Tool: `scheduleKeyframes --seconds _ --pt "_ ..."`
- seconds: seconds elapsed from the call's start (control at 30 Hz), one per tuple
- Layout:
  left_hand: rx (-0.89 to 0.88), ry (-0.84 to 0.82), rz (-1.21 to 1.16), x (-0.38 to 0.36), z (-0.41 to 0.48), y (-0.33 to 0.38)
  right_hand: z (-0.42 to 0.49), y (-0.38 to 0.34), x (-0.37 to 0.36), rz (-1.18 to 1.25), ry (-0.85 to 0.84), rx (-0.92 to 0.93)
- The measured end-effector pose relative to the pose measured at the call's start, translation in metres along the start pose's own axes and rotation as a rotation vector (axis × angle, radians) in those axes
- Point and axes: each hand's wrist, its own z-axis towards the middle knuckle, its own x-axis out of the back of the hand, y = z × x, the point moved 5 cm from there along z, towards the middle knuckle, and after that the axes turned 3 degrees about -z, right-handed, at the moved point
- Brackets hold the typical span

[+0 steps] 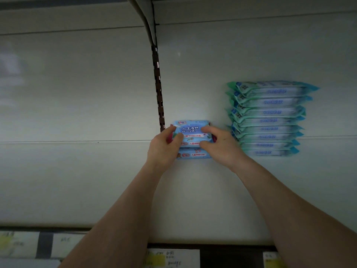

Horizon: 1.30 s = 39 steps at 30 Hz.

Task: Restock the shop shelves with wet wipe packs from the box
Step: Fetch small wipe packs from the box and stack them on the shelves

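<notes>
A blue wet wipe pack (191,133) with white lettering sits tilted up at the back of the white shelf (193,200), on top of another blue pack (194,154) lying flat. My left hand (164,147) grips the upper pack's left end, thumb on its front face. My right hand (220,144) grips its right end, fingers curled over the top and front. The box is not in view.
A tall stack of several teal-and-blue wipe packs (268,118) stands to the right of my hands. A brown slotted upright (159,93) runs up the back panel just left of the packs. Price labels (172,258) line the shelf's front edge.
</notes>
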Motion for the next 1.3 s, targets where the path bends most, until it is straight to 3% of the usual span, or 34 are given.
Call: scheduleKeyframes --seconds 0.33,0.8,1.3 --pt "-0.029 -0.158 0.302 -0.006 -0.001 -0.007 0.002 0.006 -0.004 -0.270 -0.115 0.080" --pt "-0.084 -0.111 0.391 -0.009 0.005 -0.014 -0.001 -0.003 0.011 -0.409 -0.014 0.110" --pt "-0.180 -0.054 0.396 -0.029 -0.005 -0.004 -0.017 -0.019 0.021 -0.857 0.051 0.027"
